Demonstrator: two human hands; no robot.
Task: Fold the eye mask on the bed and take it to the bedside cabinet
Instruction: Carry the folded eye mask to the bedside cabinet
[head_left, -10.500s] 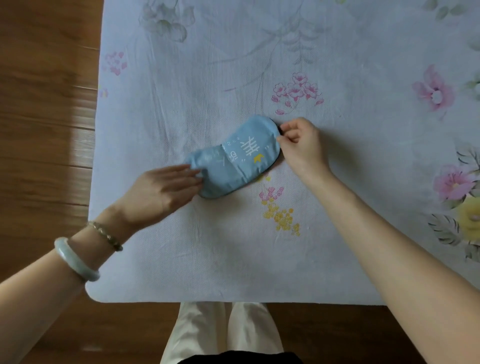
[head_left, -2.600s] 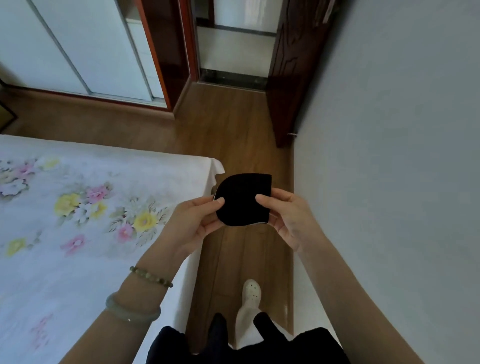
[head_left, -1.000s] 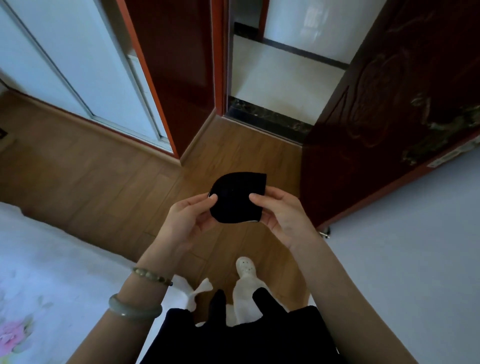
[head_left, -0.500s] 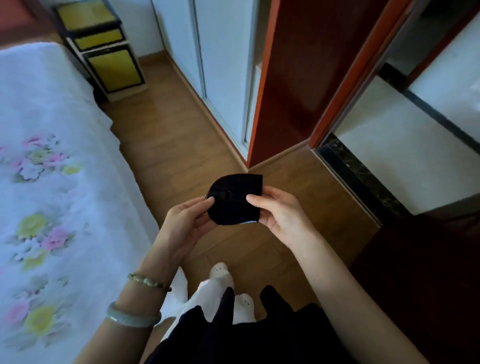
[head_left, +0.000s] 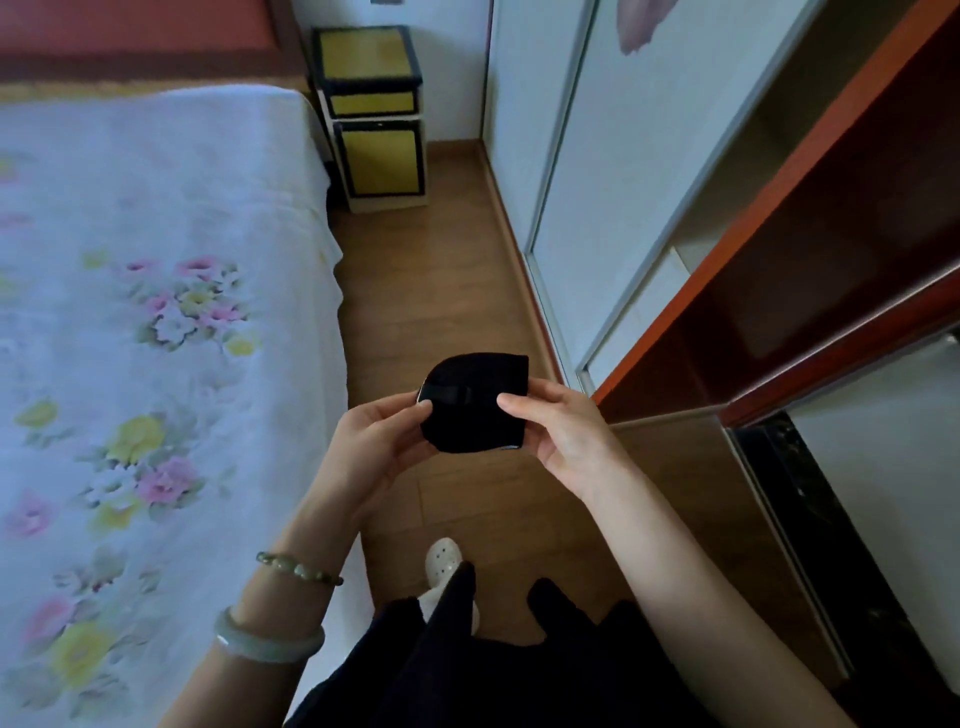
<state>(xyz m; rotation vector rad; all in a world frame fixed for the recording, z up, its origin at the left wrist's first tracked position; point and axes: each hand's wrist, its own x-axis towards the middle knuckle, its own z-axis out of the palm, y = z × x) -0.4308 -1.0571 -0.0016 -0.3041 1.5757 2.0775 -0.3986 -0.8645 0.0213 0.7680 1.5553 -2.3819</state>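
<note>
The eye mask (head_left: 475, 402) is folded in half, its black side and strap facing me, held in the air over the wooden floor. My left hand (head_left: 376, 447) pinches its left edge and my right hand (head_left: 563, 431) pinches its right edge. The bedside cabinet (head_left: 371, 111), yellow with black frames, stands far ahead at the head of the bed (head_left: 156, 312), between the bed and the wall.
A strip of wooden floor (head_left: 431, 280) runs between the floral bed on the left and white sliding wardrobe doors (head_left: 613, 171) on the right. A red-brown door frame (head_left: 779, 270) juts in at the right. My feet are below the mask.
The view has turned left from the doorway toward the aisle beside the bed, and the cabinet now lies straight ahead. Both hands keep the same hold on the folded mask.
</note>
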